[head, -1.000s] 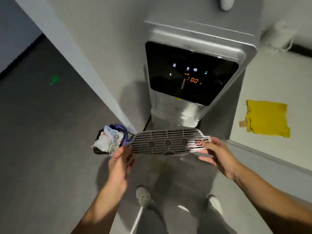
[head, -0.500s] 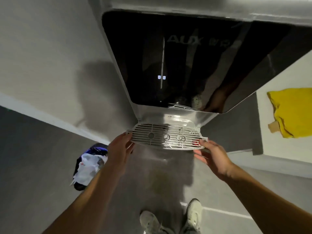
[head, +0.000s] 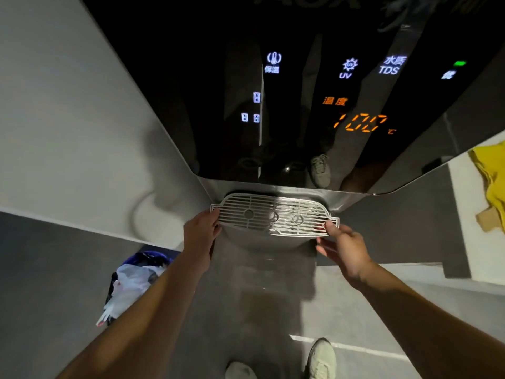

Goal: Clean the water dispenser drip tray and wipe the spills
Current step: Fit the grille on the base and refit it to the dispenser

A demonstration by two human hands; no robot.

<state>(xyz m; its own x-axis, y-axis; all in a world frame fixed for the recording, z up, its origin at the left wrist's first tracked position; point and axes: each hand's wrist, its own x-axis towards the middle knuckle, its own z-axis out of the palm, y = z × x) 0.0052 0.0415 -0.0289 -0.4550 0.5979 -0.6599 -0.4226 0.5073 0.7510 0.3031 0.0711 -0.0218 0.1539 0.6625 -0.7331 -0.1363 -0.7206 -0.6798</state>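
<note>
Floor: grey floor meeting a pale wall at the left; a white line runs across it near the person's pale shoes.
Water dispenser: water dispenser fills the upper view; its glossy black panel shows lit icons and an orange "100" temperature reading.
Waste bin: dark bin on the floor at lower left, stuffed with white and blue plastic.
Yellow cloth: yellow cloth lies on a white surface at the right edge.
Drip tray grille: slotted silver grille, roughly level, sits right at the dispenser's drip basin under the panel; whether it is seated I cannot tell.
Left hand: left hand pinches the grille's left end.
Right hand: right hand grips the right end, thumb on top and fingers underneath.
</note>
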